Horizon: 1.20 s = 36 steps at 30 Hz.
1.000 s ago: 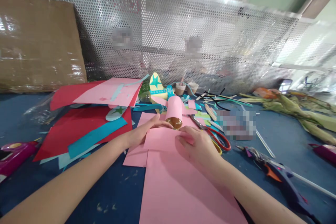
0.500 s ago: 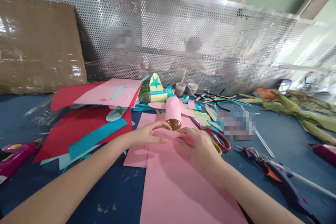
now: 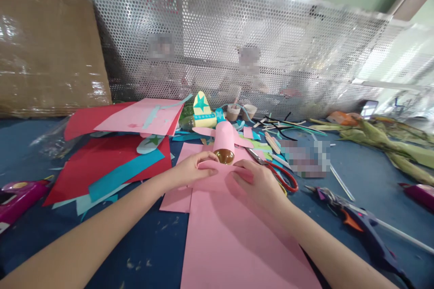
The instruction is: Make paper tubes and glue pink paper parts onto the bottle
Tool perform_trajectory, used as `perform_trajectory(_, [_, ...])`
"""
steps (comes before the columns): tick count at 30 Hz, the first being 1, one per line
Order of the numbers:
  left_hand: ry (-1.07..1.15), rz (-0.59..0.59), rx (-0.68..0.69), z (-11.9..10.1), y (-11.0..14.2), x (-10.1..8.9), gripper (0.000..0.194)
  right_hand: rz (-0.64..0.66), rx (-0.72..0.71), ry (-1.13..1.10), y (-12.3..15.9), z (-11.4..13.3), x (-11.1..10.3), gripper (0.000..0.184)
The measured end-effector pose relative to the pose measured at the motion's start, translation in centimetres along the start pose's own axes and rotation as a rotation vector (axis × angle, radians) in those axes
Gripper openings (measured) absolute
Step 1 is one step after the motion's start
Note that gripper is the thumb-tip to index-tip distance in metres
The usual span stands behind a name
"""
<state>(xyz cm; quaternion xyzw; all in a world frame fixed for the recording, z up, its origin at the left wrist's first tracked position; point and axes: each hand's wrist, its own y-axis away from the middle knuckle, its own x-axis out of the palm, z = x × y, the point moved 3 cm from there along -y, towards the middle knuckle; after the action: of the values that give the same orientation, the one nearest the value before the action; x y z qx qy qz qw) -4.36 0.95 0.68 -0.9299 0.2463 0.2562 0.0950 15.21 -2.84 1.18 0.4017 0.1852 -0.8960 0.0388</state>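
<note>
Both hands pinch the far end of a long pink paper sheet, which stretches toward me over the table. My left hand grips its left corner between thumb and fingers. On the right corner, my right hand is closed the same way. Between them the held edge is raised and slightly bent. Just beyond lies a bottle with a shiny amber base, wrapped in pink paper with pink wing-like pieces at its sides. Red-handled scissors lie beside my right hand, partly hidden by it.
A dark blue glue gun lies at right, a magenta tool at left. Red sheets and a blue strip cover the left side. Behind stand a yellow-wrapped bottle, small cups and a perforated metal screen. Dry husks lie far right.
Both hands keep hold of the pink sheet's far edge. That edge now shows flatter and broader between them. The view has shifted slightly.
</note>
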Motion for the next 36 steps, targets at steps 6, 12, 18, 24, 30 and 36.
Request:
perform_trajectory(6, [-0.061,-0.057,0.004,-0.4,-0.2,-1.9,0.032,-0.067,0.049,-0.179,-0.6,-0.8,-0.8,0.017])
perform_trajectory(12, [-0.083,-0.130,-0.039,1.0,-0.5,-5.6,0.041,-0.132,0.167,-0.487,-1.0,-2.3,-0.5,0.018])
perform_trajectory(18, [-0.200,-0.294,-0.105,1.9,-0.5,-7.0,0.037,-0.429,0.364,-0.880,-1.5,-4.2,-1.1,0.029])
perform_trajectory(24, [-0.392,-0.245,-0.070,0.6,-0.5,-4.2,0.030,-0.591,0.462,-1.118,-1.9,-4.9,-1.9,0.037])
perform_trajectory(30, [-0.501,-0.192,0.005,1.4,-0.7,-2.1,0.033,-0.620,0.496,-1.187,-1.5,-4.2,-1.7,0.036])
perform_trajectory(36, [-0.510,-0.148,0.050,1.6,-0.8,-2.2,0.012,-0.705,0.499,-1.206,-1.4,-4.4,-2.2,0.033])
